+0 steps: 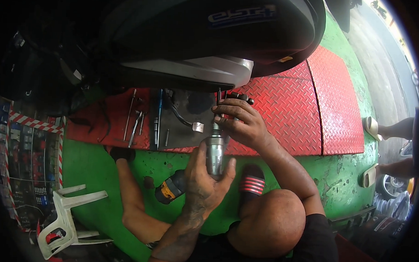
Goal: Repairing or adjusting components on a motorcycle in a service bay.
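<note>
A cordless impact driver (215, 155) with a silver nose is held upright in the picture, pointing away from me. My left hand (202, 179) is closed around its body from below, thumb on the right side. Its black-and-yellow battery end (170, 187) sticks out at lower left. At the front of the driver, my right hand (240, 120) pinches the shaft with its fingertips. A thin dark bit (219, 92) reaches past those fingers to the lower edge of the scooter's grey side panel (221, 69). Whether the tip touches a screw is hidden.
The dark scooter body (176, 28) hangs over a red tread-plate platform (284, 106). Several hand tools (135, 124) and a cable with a pale end (197, 127) lie left of the driver. A white plastic chair (63, 218) stands lower left. Another person's legs (396, 128) are at right.
</note>
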Action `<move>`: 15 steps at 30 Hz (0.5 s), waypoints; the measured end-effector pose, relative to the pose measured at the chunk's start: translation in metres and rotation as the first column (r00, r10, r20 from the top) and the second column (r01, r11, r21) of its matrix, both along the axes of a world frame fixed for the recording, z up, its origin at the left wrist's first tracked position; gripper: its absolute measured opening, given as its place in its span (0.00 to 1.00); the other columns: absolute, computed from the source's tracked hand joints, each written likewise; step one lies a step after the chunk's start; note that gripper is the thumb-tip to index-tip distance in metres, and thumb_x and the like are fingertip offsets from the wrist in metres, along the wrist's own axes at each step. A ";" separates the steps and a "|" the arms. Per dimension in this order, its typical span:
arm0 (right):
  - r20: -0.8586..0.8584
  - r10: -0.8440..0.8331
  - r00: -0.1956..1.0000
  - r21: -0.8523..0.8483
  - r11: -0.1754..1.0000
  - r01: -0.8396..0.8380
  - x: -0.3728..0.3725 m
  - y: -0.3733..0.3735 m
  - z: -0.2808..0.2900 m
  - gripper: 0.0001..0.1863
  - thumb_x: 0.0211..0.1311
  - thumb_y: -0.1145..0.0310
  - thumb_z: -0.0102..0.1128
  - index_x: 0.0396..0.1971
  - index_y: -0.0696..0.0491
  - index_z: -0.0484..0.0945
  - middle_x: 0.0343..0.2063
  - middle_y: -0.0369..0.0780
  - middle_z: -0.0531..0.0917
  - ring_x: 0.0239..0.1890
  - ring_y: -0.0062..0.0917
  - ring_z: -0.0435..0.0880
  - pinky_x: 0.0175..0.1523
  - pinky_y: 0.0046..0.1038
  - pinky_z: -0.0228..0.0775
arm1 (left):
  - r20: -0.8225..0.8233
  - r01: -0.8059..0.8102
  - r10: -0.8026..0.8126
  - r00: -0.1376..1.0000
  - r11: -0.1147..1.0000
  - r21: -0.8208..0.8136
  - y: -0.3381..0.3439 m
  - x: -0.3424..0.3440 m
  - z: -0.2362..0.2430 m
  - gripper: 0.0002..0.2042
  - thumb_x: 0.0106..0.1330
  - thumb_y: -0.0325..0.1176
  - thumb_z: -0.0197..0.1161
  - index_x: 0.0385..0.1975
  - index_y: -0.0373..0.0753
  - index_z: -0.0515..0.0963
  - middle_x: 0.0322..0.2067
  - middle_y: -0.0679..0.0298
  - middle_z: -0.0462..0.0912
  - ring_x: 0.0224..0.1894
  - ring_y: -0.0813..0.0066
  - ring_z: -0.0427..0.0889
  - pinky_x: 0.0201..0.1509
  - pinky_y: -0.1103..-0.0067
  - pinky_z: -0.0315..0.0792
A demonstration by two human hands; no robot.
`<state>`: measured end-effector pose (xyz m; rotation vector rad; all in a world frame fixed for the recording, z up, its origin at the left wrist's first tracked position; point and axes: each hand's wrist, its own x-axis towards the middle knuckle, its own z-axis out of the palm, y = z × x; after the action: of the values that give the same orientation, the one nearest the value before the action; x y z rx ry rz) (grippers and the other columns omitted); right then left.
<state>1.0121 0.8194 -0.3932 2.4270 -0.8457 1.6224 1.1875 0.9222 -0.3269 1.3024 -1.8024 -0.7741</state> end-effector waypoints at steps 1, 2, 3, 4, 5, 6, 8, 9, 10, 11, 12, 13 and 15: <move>-0.027 0.001 1.000 0.002 1.000 -0.001 0.000 0.000 0.001 0.19 0.51 0.73 0.67 0.46 0.51 0.80 0.53 0.39 0.83 0.57 0.36 0.82 0.57 0.36 0.80 | 0.196 -0.018 0.056 0.979 0.982 -0.190 -0.004 0.004 -0.002 0.27 0.64 0.33 0.68 0.59 0.25 0.69 0.40 0.50 0.78 0.39 0.56 0.83 0.42 0.67 0.78; -0.021 -0.005 1.000 0.008 1.000 0.005 0.000 0.000 0.002 0.19 0.51 0.73 0.67 0.46 0.51 0.80 0.53 0.39 0.83 0.57 0.36 0.82 0.57 0.36 0.80 | 0.201 -0.013 0.052 0.978 0.981 -0.193 -0.007 0.007 -0.004 0.27 0.64 0.33 0.68 0.59 0.25 0.69 0.40 0.50 0.78 0.39 0.56 0.83 0.42 0.67 0.78; -0.067 -0.023 0.997 0.003 1.000 0.023 0.000 0.001 0.004 0.19 0.52 0.72 0.67 0.47 0.50 0.81 0.54 0.38 0.82 0.58 0.35 0.81 0.59 0.38 0.78 | 0.229 -0.035 0.083 0.970 0.978 -0.206 -0.010 0.012 -0.005 0.26 0.62 0.31 0.68 0.58 0.25 0.70 0.39 0.49 0.78 0.39 0.53 0.82 0.42 0.65 0.77; -0.113 -0.041 0.993 -0.002 0.999 0.041 0.001 0.002 0.005 0.18 0.53 0.70 0.66 0.47 0.49 0.81 0.55 0.37 0.82 0.59 0.34 0.80 0.62 0.39 0.76 | 0.260 -0.053 0.106 0.960 0.978 -0.202 -0.012 0.016 -0.007 0.26 0.61 0.29 0.67 0.58 0.25 0.71 0.39 0.47 0.78 0.38 0.49 0.81 0.43 0.63 0.76; -0.112 -0.041 0.993 -0.003 0.999 0.041 0.003 0.005 0.005 0.18 0.53 0.70 0.66 0.47 0.49 0.81 0.55 0.37 0.82 0.59 0.34 0.80 0.62 0.39 0.76 | 0.298 -0.032 0.126 0.946 0.953 -0.302 -0.014 0.019 -0.010 0.23 0.66 0.29 0.63 0.58 0.28 0.69 0.38 0.52 0.79 0.33 0.58 0.82 0.35 0.68 0.77; -0.155 -0.053 0.986 -0.002 0.999 0.054 0.005 0.010 0.005 0.19 0.55 0.68 0.65 0.49 0.48 0.81 0.56 0.36 0.81 0.61 0.33 0.79 0.65 0.41 0.73 | 0.292 -0.011 0.115 0.949 0.942 -0.336 -0.013 0.020 -0.012 0.23 0.66 0.29 0.63 0.58 0.28 0.69 0.38 0.52 0.79 0.33 0.58 0.82 0.35 0.68 0.77; -0.200 -0.061 0.978 -0.003 0.998 0.061 0.013 0.018 0.005 0.19 0.56 0.65 0.64 0.50 0.47 0.81 0.57 0.35 0.80 0.63 0.32 0.77 0.68 0.43 0.70 | -0.411 -0.054 0.131 0.902 0.980 0.192 -0.010 0.018 -0.019 0.21 0.71 0.33 0.59 0.59 0.32 0.65 0.35 0.58 0.78 0.27 0.68 0.81 0.27 0.76 0.75; -0.193 -0.045 0.980 0.029 0.998 0.052 0.018 0.020 0.004 0.20 0.57 0.64 0.63 0.52 0.45 0.80 0.58 0.35 0.80 0.64 0.33 0.76 0.69 0.44 0.67 | -0.611 -0.012 0.189 0.769 0.959 0.282 -0.008 0.014 -0.024 0.19 0.76 0.42 0.53 0.58 0.38 0.63 0.34 0.63 0.76 0.22 0.76 0.77 0.21 0.82 0.71; -0.193 -0.034 0.981 0.058 0.997 0.046 0.023 0.022 0.003 0.21 0.58 0.62 0.62 0.53 0.44 0.80 0.59 0.35 0.79 0.65 0.33 0.75 0.71 0.45 0.64 | -0.598 -0.045 0.220 0.771 0.955 0.295 -0.006 0.011 -0.028 0.19 0.76 0.42 0.53 0.58 0.38 0.63 0.34 0.63 0.76 0.22 0.76 0.77 0.21 0.82 0.71; -0.207 -0.003 0.978 0.092 0.996 0.023 0.025 0.022 0.002 0.21 0.58 0.63 0.61 0.53 0.43 0.79 0.56 0.35 0.80 0.66 0.33 0.74 0.74 0.47 0.61 | -0.676 -0.017 0.313 0.667 0.914 0.406 -0.004 0.006 -0.031 0.19 0.76 0.45 0.52 0.57 0.40 0.63 0.33 0.64 0.76 0.22 0.75 0.77 0.21 0.81 0.71; -0.192 -0.002 0.981 0.083 0.996 0.019 0.027 0.022 0.002 0.21 0.58 0.63 0.61 0.53 0.43 0.79 0.56 0.35 0.80 0.66 0.33 0.74 0.74 0.47 0.61 | -0.745 0.034 0.387 0.544 0.876 0.480 -0.003 0.004 -0.033 0.19 0.77 0.49 0.50 0.57 0.42 0.64 0.32 0.64 0.75 0.22 0.75 0.77 0.20 0.80 0.72; -0.244 0.035 0.969 0.076 0.997 -0.017 0.028 0.022 0.002 0.20 0.58 0.63 0.61 0.52 0.43 0.80 0.55 0.36 0.80 0.66 0.33 0.74 0.75 0.48 0.60 | -0.735 0.034 0.388 0.556 0.873 0.486 -0.003 0.000 -0.035 0.18 0.78 0.51 0.47 0.56 0.45 0.64 0.34 0.65 0.75 0.23 0.75 0.77 0.19 0.79 0.72; -0.256 0.082 0.963 0.042 0.996 -0.074 0.028 0.020 0.004 0.19 0.56 0.64 0.60 0.50 0.44 0.80 0.49 0.37 0.79 0.67 0.34 0.73 0.76 0.51 0.57 | -0.731 -0.008 0.415 0.541 0.872 0.489 -0.004 -0.002 -0.036 0.19 0.78 0.51 0.47 0.57 0.45 0.63 0.36 0.64 0.75 0.24 0.75 0.78 0.19 0.79 0.72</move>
<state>1.0402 0.8398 -0.3889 2.6471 -0.7475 1.2837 1.1853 0.9183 -0.3625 1.0901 -0.6852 -1.4090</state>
